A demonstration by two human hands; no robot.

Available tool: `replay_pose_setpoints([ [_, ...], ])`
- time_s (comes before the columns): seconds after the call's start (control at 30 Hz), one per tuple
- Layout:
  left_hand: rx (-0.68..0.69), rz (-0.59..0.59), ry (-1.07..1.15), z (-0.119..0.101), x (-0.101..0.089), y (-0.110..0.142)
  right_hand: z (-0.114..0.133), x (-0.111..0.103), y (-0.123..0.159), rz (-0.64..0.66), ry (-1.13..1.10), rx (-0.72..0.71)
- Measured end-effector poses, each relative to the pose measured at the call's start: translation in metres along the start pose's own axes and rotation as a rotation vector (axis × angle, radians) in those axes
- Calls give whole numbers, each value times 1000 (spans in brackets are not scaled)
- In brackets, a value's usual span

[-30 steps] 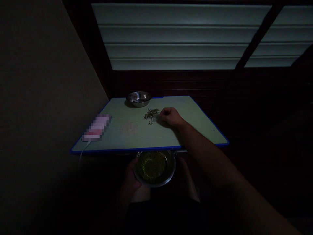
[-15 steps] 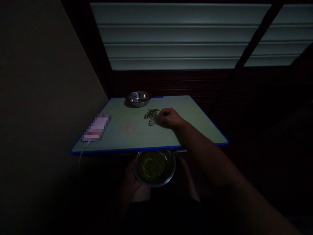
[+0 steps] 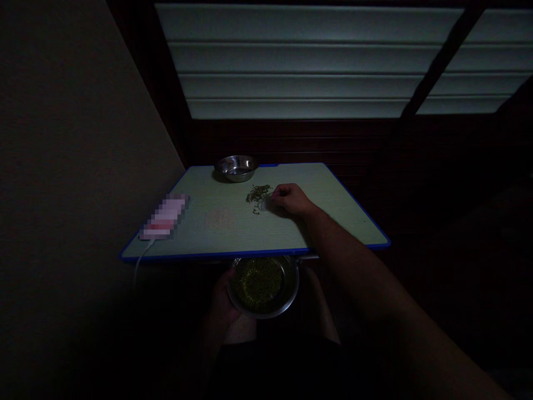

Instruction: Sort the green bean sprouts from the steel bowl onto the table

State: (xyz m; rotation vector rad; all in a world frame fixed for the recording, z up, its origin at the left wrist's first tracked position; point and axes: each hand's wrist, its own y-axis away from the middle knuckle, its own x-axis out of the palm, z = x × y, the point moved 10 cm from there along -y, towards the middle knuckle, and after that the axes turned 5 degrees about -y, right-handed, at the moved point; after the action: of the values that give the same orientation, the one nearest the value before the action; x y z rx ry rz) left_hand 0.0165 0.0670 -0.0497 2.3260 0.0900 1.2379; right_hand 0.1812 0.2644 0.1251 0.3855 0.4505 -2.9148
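My left hand (image 3: 225, 297) grips the left rim of a metal bowl (image 3: 287, 305) below the table's front edge. Small green beans (image 3: 258, 283), which look like mung beans, fill its bottom. Over the table, my right hand (image 3: 290, 198) is closed, its fingertips pinching a small clear plastic piece (image 3: 263, 205) whose exact kind I cannot make out. That piece touches the tabletop at the lower right side of a loose pile of green beans (image 3: 258, 193). Left of it lies a thin patch of pale grains (image 3: 220, 218).
The pale table (image 3: 333, 222) has a blue edge. On its far side stands a second metal bowl (image 3: 236, 169). A blurred-out phone (image 3: 164, 216) with a white cable (image 3: 141, 258) lies at the left. A wall rises at the left, with dark-framed panels behind; the room is dim.
My right hand and the clear piece have shifted very slightly right, and fewer beans lie beside the piece's lower left edge. My left hand and the bowl have stayed put.
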Motion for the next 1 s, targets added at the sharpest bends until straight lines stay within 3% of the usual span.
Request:
replay_pose_setpoints([
  [0.17,-9,27,8,1,0,-2,1,6,2,50,-39,16],
  [0.53,-1,-59,-11,-1,1,3,4,12,8,118,-171,111],
  [0.73,-10,-49,-8,1,-8,-2,1,18,14,253,-113,187],
  [1.0,-5,19,7,1,-5,-4,-3,10,9,155,-50,165],
])
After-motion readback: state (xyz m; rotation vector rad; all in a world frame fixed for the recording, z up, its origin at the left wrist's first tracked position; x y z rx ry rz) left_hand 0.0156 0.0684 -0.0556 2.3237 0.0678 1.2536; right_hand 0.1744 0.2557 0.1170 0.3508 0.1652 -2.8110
